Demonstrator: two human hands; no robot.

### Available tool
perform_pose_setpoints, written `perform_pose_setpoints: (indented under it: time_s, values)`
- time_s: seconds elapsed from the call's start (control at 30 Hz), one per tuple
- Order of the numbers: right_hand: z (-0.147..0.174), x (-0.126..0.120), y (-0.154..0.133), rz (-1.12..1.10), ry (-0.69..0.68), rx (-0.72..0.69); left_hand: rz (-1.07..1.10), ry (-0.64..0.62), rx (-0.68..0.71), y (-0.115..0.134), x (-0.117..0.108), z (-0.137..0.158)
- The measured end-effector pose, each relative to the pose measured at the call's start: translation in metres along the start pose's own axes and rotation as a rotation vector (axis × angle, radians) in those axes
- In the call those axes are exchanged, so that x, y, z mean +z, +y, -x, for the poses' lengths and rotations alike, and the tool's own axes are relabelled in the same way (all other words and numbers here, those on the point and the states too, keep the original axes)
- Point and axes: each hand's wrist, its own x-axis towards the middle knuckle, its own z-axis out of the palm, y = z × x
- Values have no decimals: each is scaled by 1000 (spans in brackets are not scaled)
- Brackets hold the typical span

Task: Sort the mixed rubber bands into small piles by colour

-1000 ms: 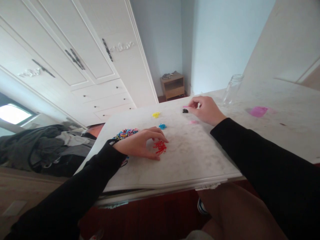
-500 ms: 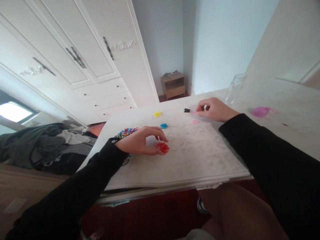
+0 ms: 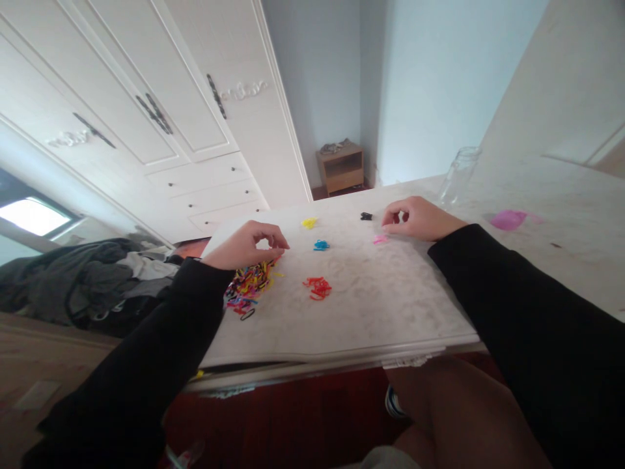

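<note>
My left hand [image 3: 249,244] is over the far side of a heap of mixed-colour small rubber bands [image 3: 251,283], its thumb and fingertips brought together; anything between them is too small to make out. My right hand [image 3: 417,218] is pinched at the small pink rubber bands [image 3: 379,240], apparently on a pink band, its fingertips just above the pile. Between my hands lie separate piles of red rubber bands [image 3: 318,288], blue rubber bands [image 3: 321,245] and yellow rubber bands [image 3: 309,223]. Black rubber bands [image 3: 366,216] lie just left of my right fingertips.
A clear glass bottle or jar [image 3: 459,176] stands behind my right wrist. Farther right on the white table [image 3: 381,312] lies a pink balloon [image 3: 508,220]. Dark clothes [image 3: 97,286] are heaped beyond the left edge. A wooden nightstand [image 3: 342,168] stands in the far corner.
My left hand has left the red pile and moved left and away over the mixed heap, uncovering much of it. My right hand has lowered slightly, from beside the black bands to the pink pile.
</note>
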Motion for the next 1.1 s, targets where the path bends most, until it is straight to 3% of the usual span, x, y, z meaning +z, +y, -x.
perform_pose_setpoints:
  time_s: [0.33, 1.1]
  values:
    - [-1, 3, 1, 1, 49, 15, -58, -345, 9, -10, -3, 1]
    - [0, 4, -1, 12, 55, 8, -80, -377, -12, -1, 2, 1]
